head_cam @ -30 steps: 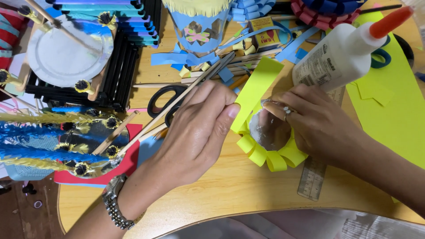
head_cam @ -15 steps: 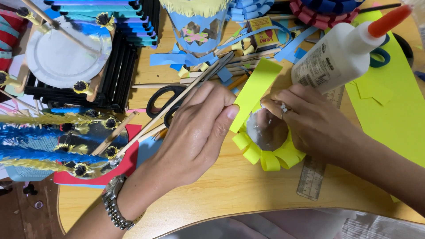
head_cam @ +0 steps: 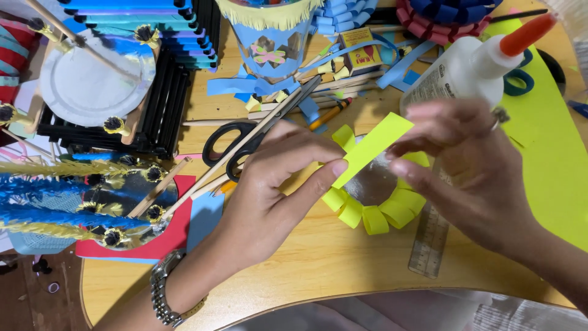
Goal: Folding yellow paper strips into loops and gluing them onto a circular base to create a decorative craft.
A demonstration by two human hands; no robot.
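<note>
Left hand: half curled, thumb and forefinger pinching lower end of yellow strip. Wrist carries a metal watch.

Right hand: fingers partly bent, tips closed on upper end of same strip; slightly blurred, so exact grip on that end can't be confirmed. Ring on one finger.

Strip: held tilted between both hands, lower-left to upper-right, above the table, directly over the loop ring. Loop ring = circle of yellow paper loops around a shiny disc, lying flat on table just below the hands, partly hidden by them.

Surroundings: glue bottle, white w/ orange cap, lying behind right hand. Clear ruler on table under right hand, touching ring's right side. Black scissors left of strip, near left hand's fingers. Yellow-green sheet at right edge. Blue paper cup w/ fringe at top centre.
</note>
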